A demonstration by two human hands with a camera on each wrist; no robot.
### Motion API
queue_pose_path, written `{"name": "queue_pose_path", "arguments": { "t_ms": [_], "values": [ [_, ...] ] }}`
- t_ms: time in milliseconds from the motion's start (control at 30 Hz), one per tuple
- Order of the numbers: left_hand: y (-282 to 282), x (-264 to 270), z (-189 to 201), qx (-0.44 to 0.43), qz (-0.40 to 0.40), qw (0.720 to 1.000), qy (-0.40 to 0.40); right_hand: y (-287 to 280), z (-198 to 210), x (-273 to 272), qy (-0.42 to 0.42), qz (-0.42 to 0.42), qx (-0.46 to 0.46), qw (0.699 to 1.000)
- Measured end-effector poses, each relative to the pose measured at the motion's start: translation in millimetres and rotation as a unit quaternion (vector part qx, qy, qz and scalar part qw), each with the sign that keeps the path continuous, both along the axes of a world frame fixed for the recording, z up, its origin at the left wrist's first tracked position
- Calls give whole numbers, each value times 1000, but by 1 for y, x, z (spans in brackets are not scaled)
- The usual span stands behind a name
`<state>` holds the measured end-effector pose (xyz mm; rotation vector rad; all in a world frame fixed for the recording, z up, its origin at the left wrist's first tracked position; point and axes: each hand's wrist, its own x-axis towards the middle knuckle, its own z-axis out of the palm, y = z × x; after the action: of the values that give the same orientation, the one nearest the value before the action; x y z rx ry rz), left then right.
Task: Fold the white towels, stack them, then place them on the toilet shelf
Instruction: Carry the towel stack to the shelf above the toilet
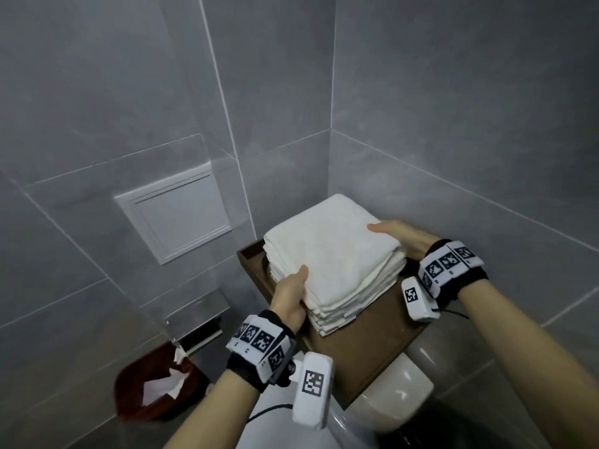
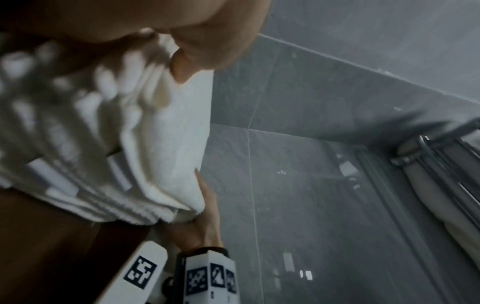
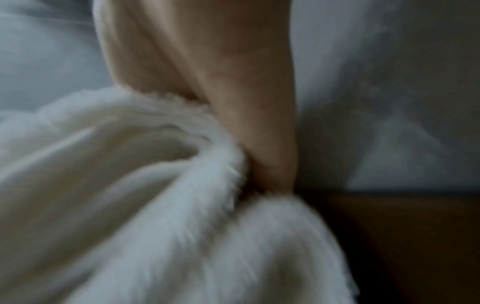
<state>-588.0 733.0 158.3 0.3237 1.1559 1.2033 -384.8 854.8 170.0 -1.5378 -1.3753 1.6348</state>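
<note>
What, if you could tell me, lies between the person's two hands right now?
The stack of folded white towels fills that stretch: the left hand grips its near side, the right hand its far right side, above the wooden shelf. The head view shows it.

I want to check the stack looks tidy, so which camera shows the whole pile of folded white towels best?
The head view: the whole stack of folded white terry towels shows, on the brown wooden shelf. The left wrist view shows only blurred layered edges; the right wrist view, a blurred bunched corner.

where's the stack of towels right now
In the head view, the towel stack sits right of centre on the brown shelf above the toilet, held between the left hand and right hand.
</note>
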Motion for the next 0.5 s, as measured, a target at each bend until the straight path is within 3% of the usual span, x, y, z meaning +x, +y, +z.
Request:
{"name": "queue_pose_path", "arguments": {
  "t_ms": [67,133,167,233,267,300,333,367,433,500],
  "values": [
    [7,-5,0,49,-2,991,122,5,1,1,-152,31,116,981],
    [15,-15,7,114,10,941,319,4,5,1,-251,79,242,934],
    [18,-20,12,144,7,891,431,1,7,-1,-277,95,288,912],
    [23,-25,19,215,-28,742,634,-4,10,-9,-321,149,343,870],
    [25,-24,20,239,-66,661,708,-6,11,-15,-345,185,354,849],
    [28,-23,17,243,-122,597,754,-8,10,-21,-369,217,359,829],
    [30,-21,11,230,-188,560,773,-10,7,-27,-394,241,361,810],
    [31,-20,4,202,-250,548,772,-11,3,-32,-415,257,355,797],
    [35,-24,-10,136,-330,574,737,-13,-8,-41,-449,265,342,782],
    [39,-28,-20,108,-351,595,715,-12,-20,-45,-464,250,350,775]
  ]
}}
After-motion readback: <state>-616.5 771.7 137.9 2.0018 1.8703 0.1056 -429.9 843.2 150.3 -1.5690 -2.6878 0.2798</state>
